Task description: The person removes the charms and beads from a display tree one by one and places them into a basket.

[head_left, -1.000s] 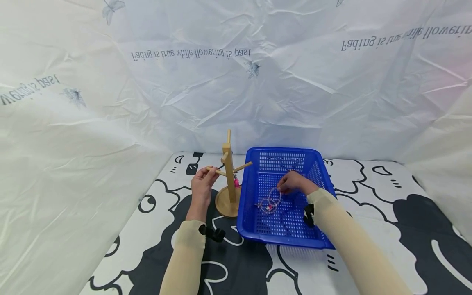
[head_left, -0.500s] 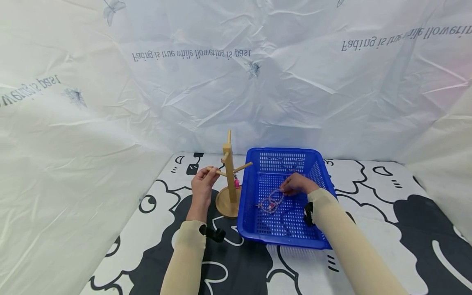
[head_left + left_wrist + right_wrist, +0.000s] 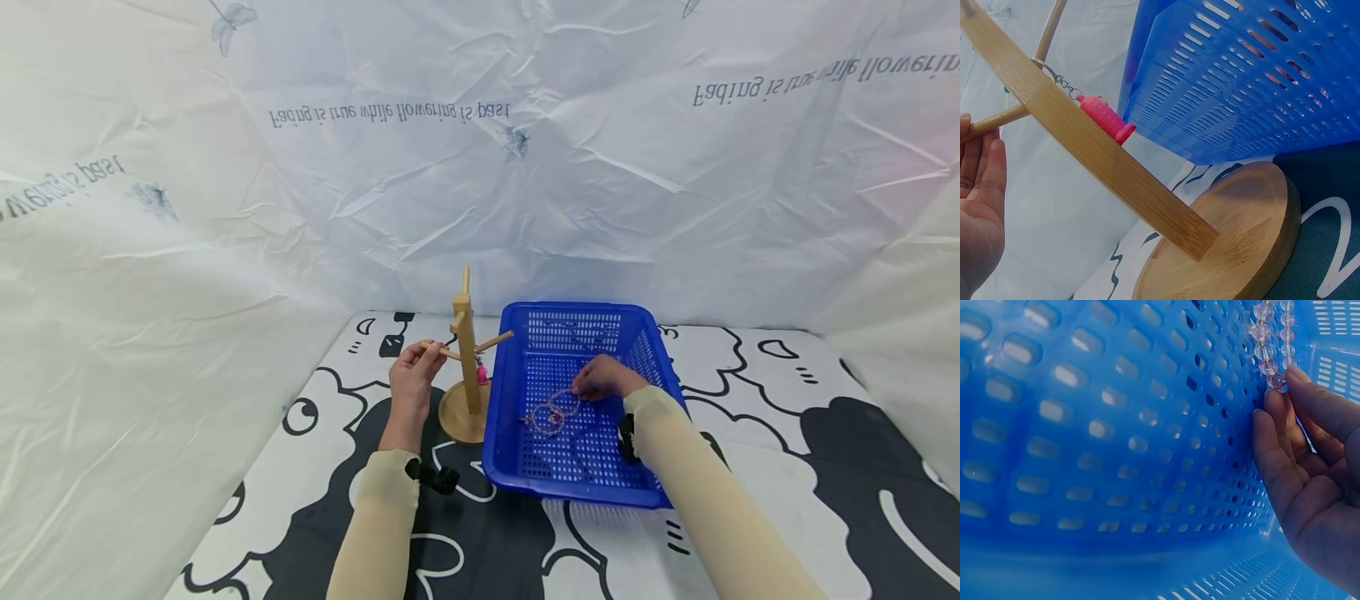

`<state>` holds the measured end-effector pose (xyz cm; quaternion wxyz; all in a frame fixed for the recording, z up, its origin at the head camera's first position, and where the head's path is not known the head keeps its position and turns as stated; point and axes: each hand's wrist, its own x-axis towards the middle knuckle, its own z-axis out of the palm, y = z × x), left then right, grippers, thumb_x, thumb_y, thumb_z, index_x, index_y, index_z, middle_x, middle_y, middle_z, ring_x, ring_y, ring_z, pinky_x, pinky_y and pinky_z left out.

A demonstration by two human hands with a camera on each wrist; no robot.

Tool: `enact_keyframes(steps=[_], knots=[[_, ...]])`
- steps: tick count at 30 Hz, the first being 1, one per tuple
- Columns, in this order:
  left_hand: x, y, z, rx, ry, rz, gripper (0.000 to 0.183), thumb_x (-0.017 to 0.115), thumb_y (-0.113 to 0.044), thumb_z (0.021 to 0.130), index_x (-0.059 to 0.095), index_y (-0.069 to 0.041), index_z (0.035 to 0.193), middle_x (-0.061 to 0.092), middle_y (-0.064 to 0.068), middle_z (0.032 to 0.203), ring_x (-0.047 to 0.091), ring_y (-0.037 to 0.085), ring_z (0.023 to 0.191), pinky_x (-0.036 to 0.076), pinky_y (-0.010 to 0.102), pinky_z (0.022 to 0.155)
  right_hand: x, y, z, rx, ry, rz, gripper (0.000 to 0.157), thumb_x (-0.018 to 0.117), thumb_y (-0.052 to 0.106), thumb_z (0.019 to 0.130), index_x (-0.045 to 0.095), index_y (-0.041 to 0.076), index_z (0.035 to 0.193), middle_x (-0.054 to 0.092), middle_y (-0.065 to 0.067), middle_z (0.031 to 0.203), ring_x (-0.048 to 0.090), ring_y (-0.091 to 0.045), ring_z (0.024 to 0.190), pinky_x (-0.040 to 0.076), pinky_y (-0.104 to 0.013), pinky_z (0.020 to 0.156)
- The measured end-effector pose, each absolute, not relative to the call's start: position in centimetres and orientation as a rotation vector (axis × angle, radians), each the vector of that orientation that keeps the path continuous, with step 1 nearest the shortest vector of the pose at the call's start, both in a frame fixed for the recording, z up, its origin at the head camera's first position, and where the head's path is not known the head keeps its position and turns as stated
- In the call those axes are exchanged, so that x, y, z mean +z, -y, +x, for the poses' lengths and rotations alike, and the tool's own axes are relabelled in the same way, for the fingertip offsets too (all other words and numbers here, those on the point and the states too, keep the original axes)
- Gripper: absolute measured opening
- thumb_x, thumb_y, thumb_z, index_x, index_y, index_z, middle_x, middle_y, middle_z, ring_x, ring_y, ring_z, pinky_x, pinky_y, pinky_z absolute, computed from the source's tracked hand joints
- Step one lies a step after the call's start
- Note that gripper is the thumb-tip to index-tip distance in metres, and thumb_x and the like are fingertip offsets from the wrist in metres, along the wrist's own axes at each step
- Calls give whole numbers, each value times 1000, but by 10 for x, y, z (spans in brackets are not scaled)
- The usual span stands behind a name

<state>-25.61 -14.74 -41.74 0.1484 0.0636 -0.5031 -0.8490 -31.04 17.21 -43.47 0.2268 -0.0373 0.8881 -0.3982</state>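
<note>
My left hand [image 3: 410, 375] pinches one wooden peg [image 3: 1000, 120] of a stand with an upright post [image 3: 467, 358] and a round base. From another peg a pink keychain charm [image 3: 1105, 117] hangs by its metal ring and chain. Inside the blue plastic basket [image 3: 491, 417], my right hand [image 3: 603, 377] pinches a clear pinkish beaded bracelet [image 3: 1261, 331] between thumb and fingers. Low in the basket, that bracelet overlaps a second ring of beads [image 3: 537, 429] with a small pink piece at it.
The basket stands just right of the stand's base [image 3: 455, 421]. Both rest on a black-and-white cartoon-print cloth [image 3: 510, 550]. White printed sheeting [image 3: 480, 192] rises behind and on both sides.
My right hand has shifted slightly right and lower in the basket, and the held bracelet has tilted flatter with it. My left hand stays on the peg.
</note>
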Motion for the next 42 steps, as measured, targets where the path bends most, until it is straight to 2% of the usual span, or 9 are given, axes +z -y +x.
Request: enact_keyframes(steps=[5, 9, 15, 23, 28, 31, 35, 38, 42], knots=[[-418, 148, -257, -2436, 1444, 187, 14, 65, 1, 92, 62, 6, 105, 72, -5, 80, 72, 5, 77, 61, 19, 78, -438, -169, -313, -1076, -2481, -79, 15, 66, 7, 93, 75, -4, 97, 73, -7, 81, 66, -13, 71, 62, -32, 72], [-418, 149, -258, -2432, 1447, 183, 5, 65, 1, 92, 66, -4, 95, 72, -5, 80, 72, 5, 77, 61, 18, 77, -439, -168, -315, -1075, -2491, -47, 14, 68, 7, 92, 75, -4, 97, 75, -9, 86, 67, -14, 74, 63, -33, 74], [-418, 148, -258, -2434, 1454, 173, 17, 65, 1, 92, 67, -15, 85, 72, -5, 81, 72, 5, 78, 61, 19, 78, -444, -168, -319, -1039, -2515, -74, 13, 69, 7, 90, 76, -3, 94, 76, -15, 92, 68, -18, 77, 63, -36, 75], [-417, 147, -257, -2430, 1457, 189, 16, 65, 1, 92, 67, -14, 86, 72, -6, 81, 72, 5, 78, 61, 19, 79, -446, -168, -322, -1020, -2521, -87, 14, 69, 8, 91, 76, -3, 95, 75, -15, 92, 68, -18, 77, 63, -36, 74], [-417, 147, -255, -2427, 1469, 191, 8, 64, 1, 93, 66, -6, 95, 72, -6, 81, 72, 5, 79, 61, 18, 79, -439, -166, -315, -989, -2521, -98, 15, 68, 9, 92, 76, -3, 97, 75, -16, 94, 69, -18, 80, 63, -34, 76], [-417, 147, -255, -2433, 1463, 187, 6, 65, 1, 92, 65, -2, 98, 72, -5, 81, 72, 5, 78, 61, 18, 79, -433, -164, -310, -949, -2515, -131, 19, 67, 9, 93, 74, -5, 102, 74, -20, 101, 70, -25, 89, 63, -36, 80], [-416, 148, -257, -2439, 1455, 182, 6, 65, 0, 92, 66, -6, 94, 72, -5, 81, 72, 5, 78, 61, 18, 79, -424, -164, -310, -914, -2492, -182, 26, 66, 11, 93, 70, -7, 110, 71, -24, 110, 69, -32, 99, 62, -39, 85], [-416, 148, -257, -2436, 1458, 180, 13, 65, 1, 92, 67, -11, 89, 72, -5, 81, 71, 4, 78, 61, 18, 79, -413, -164, -311, -923, -2479, -216, 27, 63, 13, 95, 70, -6, 113, 72, -15, 96, 67, -23, 84, 61, -35, 79], [-417, 148, -257, -2440, 1457, 178, 15, 63, 2, 93, 67, -12, 88, 72, -5, 81, 71, 4, 77, 61, 18, 78, -395, -163, -310, -1001, -2466, -309, 28, 56, 17, 99, 69, -8, 106, 58, 0, 74, 46, -10, 63, 47, -28, 63]])
